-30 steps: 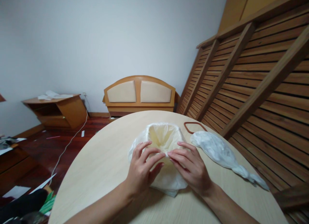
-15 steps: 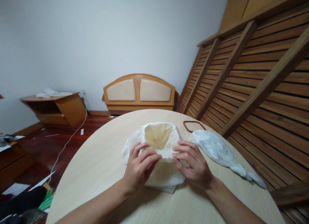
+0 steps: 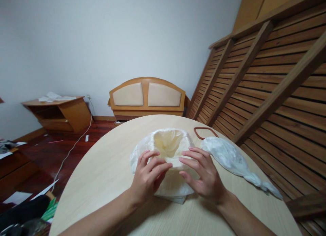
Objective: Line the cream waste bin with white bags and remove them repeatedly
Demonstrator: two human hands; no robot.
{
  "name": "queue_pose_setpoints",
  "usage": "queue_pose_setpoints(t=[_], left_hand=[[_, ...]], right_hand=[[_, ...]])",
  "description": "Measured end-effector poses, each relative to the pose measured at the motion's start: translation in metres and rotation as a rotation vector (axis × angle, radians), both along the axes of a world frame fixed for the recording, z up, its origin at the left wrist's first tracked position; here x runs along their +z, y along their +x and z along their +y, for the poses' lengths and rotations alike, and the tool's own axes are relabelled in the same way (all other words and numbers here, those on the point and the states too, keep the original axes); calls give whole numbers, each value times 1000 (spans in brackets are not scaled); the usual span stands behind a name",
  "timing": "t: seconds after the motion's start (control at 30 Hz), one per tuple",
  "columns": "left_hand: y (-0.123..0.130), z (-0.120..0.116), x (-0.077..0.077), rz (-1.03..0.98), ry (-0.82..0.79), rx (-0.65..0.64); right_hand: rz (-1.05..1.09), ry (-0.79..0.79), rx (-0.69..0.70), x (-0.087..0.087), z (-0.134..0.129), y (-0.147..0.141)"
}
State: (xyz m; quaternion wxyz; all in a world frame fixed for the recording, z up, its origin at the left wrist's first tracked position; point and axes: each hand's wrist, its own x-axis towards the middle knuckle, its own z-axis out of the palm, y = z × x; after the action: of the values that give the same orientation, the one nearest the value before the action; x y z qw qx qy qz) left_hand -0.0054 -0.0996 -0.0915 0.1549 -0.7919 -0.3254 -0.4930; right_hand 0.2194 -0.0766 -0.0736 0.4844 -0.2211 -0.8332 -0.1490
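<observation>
A white plastic bag (image 3: 173, 185) covers a small bin-like container on the round table, its mouth spread over the rim. The inside of the mouth looks pale yellow, and the container itself is hidden. At the near left of the rim, my left hand (image 3: 149, 178) pinches the bag's edge between thumb and fingers. My right hand (image 3: 205, 173) is at the near right of the rim, thumb and fingers spread apart, fingertips at or just over the plastic. Right of the bag lies a brown rounded-square ring (image 3: 205, 128), with a knotted, filled white plastic bag (image 3: 229, 158) nearer me.
The pale round table (image 3: 102, 168) fills the foreground. A slatted wooden frame (image 3: 280, 86) leans along the right. Behind stands a headboard (image 3: 146, 93); a low cabinet (image 3: 73, 114) with papers is at left, and a white cable (image 3: 72, 149) runs over the floor.
My right thumb and fingers have opened away from the bag's edge. My left hand keeps its pinch, and the bag stays in place.
</observation>
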Motion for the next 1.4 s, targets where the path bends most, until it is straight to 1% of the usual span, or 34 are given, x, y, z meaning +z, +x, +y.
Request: queue_pose_setpoints(t=[0.13,0.37,0.63,0.97,1.1,1.2,1.4], left_hand=[[0,0,0,10,11,4],[1,-3,6,-20,-15,-13],[4,-1,2,-33,4,-16],[2,-2,1,6,2,-18],[2,-2,2,-10,-8,-28],[3,-2,3,-19,-11,-29],[2,-2,2,-10,3,-16]], right_hand=[[-4,-47,-24,-1,-3,-5],[18,-43,34,0,-1,-5],[7,-95,52,-3,-6,-11],[6,-90,78,-1,-6,-11],[35,-68,41,0,-2,-4],[14,-46,28,1,1,-2],[-6,-77,44,-2,-3,-10]])
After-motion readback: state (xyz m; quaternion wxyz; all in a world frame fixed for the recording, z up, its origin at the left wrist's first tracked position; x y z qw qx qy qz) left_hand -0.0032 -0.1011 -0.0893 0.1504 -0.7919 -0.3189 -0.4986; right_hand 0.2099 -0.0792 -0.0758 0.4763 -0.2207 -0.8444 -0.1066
